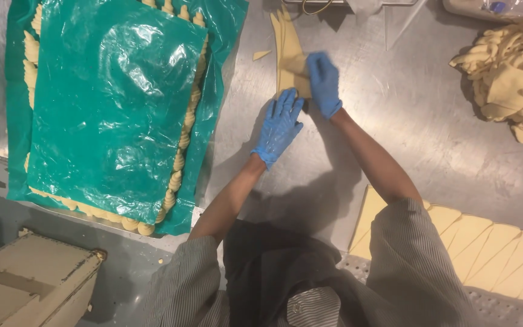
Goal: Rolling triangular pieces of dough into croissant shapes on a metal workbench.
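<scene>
Both my hands wear blue gloves and work a long triangle of pale dough [287, 48] that lies on the steel table [407, 115]. My left hand [279, 124] lies flat, fingers spread, with its fingertips on the near, wide end of the dough. My right hand [323, 82] presses on the same end from the right, fingers curled over the dough's edge. The narrow tip of the triangle points away from me.
A tray of rolled croissants [180, 160] under green plastic film [110, 103] sits to the left. A heap of dough scraps [509, 75] lies at the far right. Cut dough triangles [485, 248] lie in a row at the near right. A small dough scrap [261, 55] lies beside the triangle.
</scene>
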